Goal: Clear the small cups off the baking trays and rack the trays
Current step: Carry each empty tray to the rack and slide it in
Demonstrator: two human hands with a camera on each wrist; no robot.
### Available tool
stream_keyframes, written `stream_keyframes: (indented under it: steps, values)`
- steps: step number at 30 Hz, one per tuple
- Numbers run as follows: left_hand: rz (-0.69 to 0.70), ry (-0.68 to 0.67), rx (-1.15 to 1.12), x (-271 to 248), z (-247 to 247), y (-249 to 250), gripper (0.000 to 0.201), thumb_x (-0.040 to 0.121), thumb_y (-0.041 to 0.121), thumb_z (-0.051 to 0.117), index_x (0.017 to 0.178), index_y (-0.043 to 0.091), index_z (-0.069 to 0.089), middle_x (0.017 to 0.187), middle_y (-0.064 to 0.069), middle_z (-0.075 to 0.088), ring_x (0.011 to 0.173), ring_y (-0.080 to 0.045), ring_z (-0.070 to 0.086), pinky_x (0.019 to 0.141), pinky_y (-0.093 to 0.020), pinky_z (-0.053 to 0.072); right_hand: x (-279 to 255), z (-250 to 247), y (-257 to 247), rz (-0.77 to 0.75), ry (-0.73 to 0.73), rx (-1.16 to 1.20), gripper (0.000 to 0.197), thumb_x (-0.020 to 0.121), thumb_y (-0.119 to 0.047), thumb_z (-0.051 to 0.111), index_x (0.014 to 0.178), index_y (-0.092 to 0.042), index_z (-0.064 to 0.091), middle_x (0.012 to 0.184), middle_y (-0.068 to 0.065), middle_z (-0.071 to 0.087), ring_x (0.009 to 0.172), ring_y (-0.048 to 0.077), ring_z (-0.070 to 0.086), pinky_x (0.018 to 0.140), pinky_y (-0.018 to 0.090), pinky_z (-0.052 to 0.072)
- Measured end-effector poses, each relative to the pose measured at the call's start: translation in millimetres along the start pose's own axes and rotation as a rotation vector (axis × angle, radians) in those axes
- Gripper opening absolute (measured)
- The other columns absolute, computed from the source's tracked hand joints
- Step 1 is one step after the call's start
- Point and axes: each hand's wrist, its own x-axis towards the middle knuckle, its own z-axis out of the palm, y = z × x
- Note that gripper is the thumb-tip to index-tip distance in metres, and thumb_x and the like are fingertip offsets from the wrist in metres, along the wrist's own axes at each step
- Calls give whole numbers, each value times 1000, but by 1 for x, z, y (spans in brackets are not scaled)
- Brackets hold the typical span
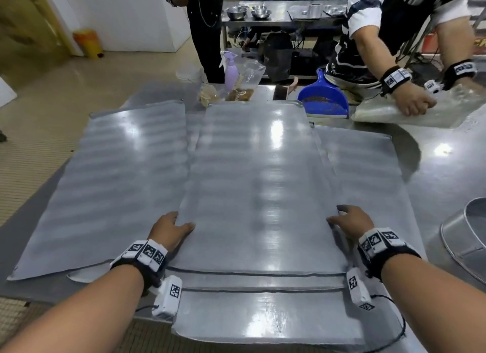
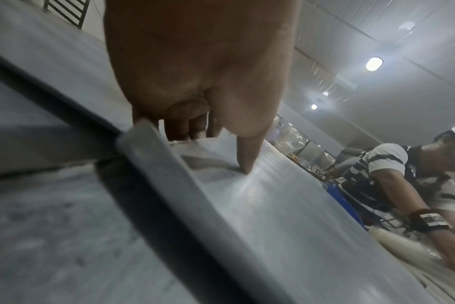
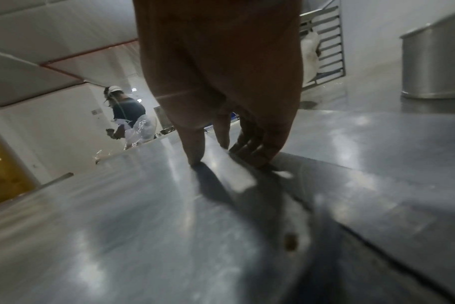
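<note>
near edge: three stacked trays overhang the counter (image 1: 447,168); the top tray (image 1: 252,181) is held at both sides by the left hand (image 1: 171,229) and right hand (image 1: 352,221).
left: a flat left tray (image 1: 118,174) lies beside the stack, bare on top, open floor beyond.
right near: a round metal tin (image 1: 468,234) stands close to the right wrist.
far middle: spray bottle (image 1: 231,72), plastic bags and a blue dustpan (image 1: 323,97) line the far tray edge.
far right: another person's hands (image 1: 413,103) press a bag on the counter.
</note>
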Motion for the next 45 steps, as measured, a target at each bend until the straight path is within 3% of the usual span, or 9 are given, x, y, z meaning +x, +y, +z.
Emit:
stream_keyframes:
  steps: [5,11,22,24,28,31,34,40,45]
  values:
    - [25,-16,-90,-4,1,0,23,84,16,80,102,19,65,93,2,69,85,-17,67,86,-32,53,1,10,9,-24,-4,20,32,88,-16,71,111,5,65,117,21,67,105,37,62,93,41,48]
    - [74,-71,-88,-9,-5,1,24,85,21,79,105,24,66,102,0,74,96,-21,71,93,-35,55,8,-6,7,-61,3,44,33,85,-12,73,105,13,65,107,26,69,99,39,64,87,42,49]
    - [42,-51,7,-82,7,0,20,82,21,79,101,17,73,101,-2,77,96,-22,72,89,-31,54,-17,-27,39,-130,-103,-49,41,67,-24,89,93,2,69,95,19,72,88,34,67,85,43,54]
    - [9,-20,-16,-104,15,0,19,81,20,80,98,21,72,102,-3,77,97,-23,72,93,-34,55,-27,-33,50,-140,-91,-49,41,71,-22,87,95,4,68,96,21,70,89,36,66,80,40,52]
    - [-47,37,-131,-151,25,5,15,76,24,79,91,23,73,91,-3,78,86,-25,74,93,-45,57,-48,-54,67,-132,-143,92,65,83,-23,79,135,4,52,126,23,61,90,31,62,76,36,52]
    - [-44,113,53,-181,29,14,42,75,38,80,111,17,72,107,-2,74,98,-25,69,91,-35,53,-75,-65,71,-279,-130,10,63,86,-33,74,138,-5,52,136,14,59,114,29,62,98,41,49]
    - [84,118,269,-215,47,27,62,80,45,80,131,14,63,132,-4,62,120,-25,59,103,-37,46,-126,-62,65,-497,-148,-88,54,84,-46,73,127,-15,63,123,1,65,107,18,63,91,30,47]
    - [238,-4,529,-274,89,35,70,60,83,69,113,37,63,114,12,55,114,-12,49,101,-39,37,-192,-17,85,-824,-388,-396,72,62,-73,75,117,-28,64,108,-11,59,92,6,56,81,26,49]
    - [306,33,482,-288,95,25,60,69,71,75,115,34,70,110,12,55,109,-12,49,100,-38,43,-196,0,107,-859,-256,-349,45,72,-59,73,110,-36,62,102,-16,52,94,6,50,77,25,45]
